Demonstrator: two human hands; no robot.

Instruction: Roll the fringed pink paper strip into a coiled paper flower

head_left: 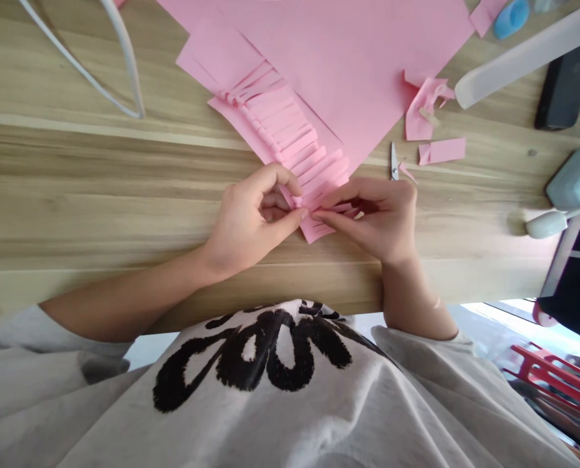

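Note:
A pink paper strip (297,130) with a row of cut slits lies slantwise on the table, its slats lifted and curled. At its near end my left hand (255,218) pinches the paper edge between thumb and forefinger. Close beside it, thumb and forefinger of my right hand (372,214) are closed on one of the cut slats. The fingertips of both hands almost meet. A large pink paper sheet (367,65) lies behind and partly under the strip. Small scissors (393,162) rest just beyond my right hand, their handles hidden behind it.
Crumpled pink scraps (421,107) and a small pink rectangle (448,151) lie to the right. Farther right are a translucent white bar (528,55), a black phone-like object (569,84), a blue cap (512,18) and a pale bottle (575,179). A white cable (126,49) loops at the upper left.

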